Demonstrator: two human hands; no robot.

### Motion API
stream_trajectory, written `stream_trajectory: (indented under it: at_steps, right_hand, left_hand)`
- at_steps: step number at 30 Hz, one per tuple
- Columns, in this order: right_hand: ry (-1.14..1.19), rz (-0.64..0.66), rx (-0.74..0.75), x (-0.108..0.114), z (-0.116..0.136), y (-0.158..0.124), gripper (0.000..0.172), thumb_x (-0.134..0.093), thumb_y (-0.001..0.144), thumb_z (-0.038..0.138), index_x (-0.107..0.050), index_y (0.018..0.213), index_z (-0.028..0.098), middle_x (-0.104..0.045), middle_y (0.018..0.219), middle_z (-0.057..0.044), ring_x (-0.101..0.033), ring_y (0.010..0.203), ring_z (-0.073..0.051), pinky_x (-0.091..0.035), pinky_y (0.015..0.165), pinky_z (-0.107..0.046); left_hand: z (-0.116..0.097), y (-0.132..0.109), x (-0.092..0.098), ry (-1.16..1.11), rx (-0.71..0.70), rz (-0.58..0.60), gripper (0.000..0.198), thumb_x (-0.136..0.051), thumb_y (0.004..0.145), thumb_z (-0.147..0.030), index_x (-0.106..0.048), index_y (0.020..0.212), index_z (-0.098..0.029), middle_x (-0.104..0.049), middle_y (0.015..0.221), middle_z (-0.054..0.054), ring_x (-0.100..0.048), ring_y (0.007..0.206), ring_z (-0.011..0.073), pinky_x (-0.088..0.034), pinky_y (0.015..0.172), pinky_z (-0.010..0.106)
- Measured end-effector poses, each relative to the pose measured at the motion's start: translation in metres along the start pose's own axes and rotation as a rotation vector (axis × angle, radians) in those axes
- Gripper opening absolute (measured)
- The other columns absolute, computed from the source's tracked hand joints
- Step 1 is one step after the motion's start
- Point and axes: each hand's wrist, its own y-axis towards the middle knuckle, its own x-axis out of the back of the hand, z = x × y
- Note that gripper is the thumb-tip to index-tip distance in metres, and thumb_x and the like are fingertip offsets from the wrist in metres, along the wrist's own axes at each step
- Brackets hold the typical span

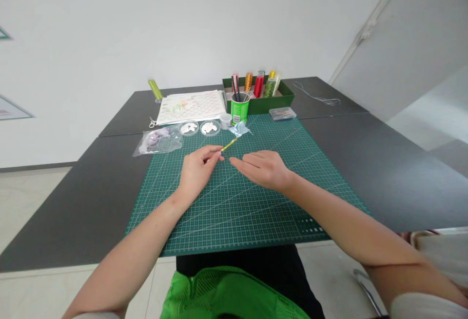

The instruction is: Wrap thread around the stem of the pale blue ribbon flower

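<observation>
My left hand [200, 165] pinches the lower end of a thin yellow-green stem [229, 145] between thumb and fingertips. The stem slants up and away to the right, with a pale blue artificial flower [239, 129] at its far tip. Just right of the stem, my right hand [263, 167] is closed, its fingers pressed together and pointing left. Whatever those fingers hold, if anything, is too small to make out. Both hands are above a green cutting mat [234, 211] with a white grid.
Beyond the hands stand dishes of white pieces [210, 128], a lidded tub [225, 120], a green can of tools [240, 109] and a box of thread spools [281, 102]. At left are a plastic bag [159, 141], scissors [152, 122], white sheets [193, 107] and a green spool [155, 89]. A clear case [282, 113] lies right.
</observation>
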Motion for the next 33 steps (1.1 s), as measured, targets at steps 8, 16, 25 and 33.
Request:
stream_trajectory:
  at_steps: [8, 16, 25, 33]
  right_hand:
    - [-0.039, 0.003, 0.098, 0.017, -0.007, 0.013, 0.023, -0.051, 0.102, 0.013, -0.067, 0.086, 0.016, -0.051, 0.060, 0.005, -0.044, 0.056, -0.007, -0.035, 0.052, -0.023]
    - [0.043, 0.062, 0.033, 0.014, -0.014, 0.008, 0.029, -0.050, 0.102, 0.014, -0.069, 0.080, 0.017, -0.051, 0.061, 0.004, -0.044, 0.057, -0.009, -0.030, 0.050, -0.024]
    - [0.522, 0.317, -0.273, 0.009, -0.033, 0.001, 0.024, -0.060, 0.099, 0.028, -0.077, 0.086, 0.017, -0.063, 0.067, 0.001, -0.055, 0.061, -0.008, -0.034, 0.055, -0.022]
    - [0.830, 0.411, -0.514, -0.003, -0.048, -0.005, 0.020, -0.070, 0.090, 0.033, -0.079, 0.082, 0.017, -0.064, 0.065, 0.001, -0.050, 0.058, -0.009, -0.035, 0.057, -0.023]
  left_hand:
    - [0.004, -0.002, -0.003, 0.104, 0.002, 0.145, 0.009, -0.064, 0.092, -0.027, -0.071, 0.094, -0.023, -0.080, 0.084, -0.003, -0.074, 0.072, 0.0168, -0.050, 0.068, 0.026]
    - [-0.004, -0.006, -0.004, 0.187, -0.033, 0.359, 0.010, -0.064, 0.089, -0.018, -0.071, 0.084, -0.023, -0.077, 0.077, -0.006, -0.070, 0.066, 0.0127, -0.043, 0.060, 0.022]
    - [-0.008, -0.012, -0.002, 0.199, -0.148, 0.564, 0.011, -0.061, 0.092, -0.020, -0.072, 0.090, -0.024, -0.078, 0.083, -0.006, -0.073, 0.075, 0.0140, -0.048, 0.067, 0.023]
    - [-0.014, -0.013, 0.000, 0.076, -0.156, 0.628, 0.011, -0.062, 0.092, -0.019, -0.072, 0.089, -0.024, -0.080, 0.086, -0.007, -0.072, 0.070, 0.0104, -0.047, 0.064, 0.020]
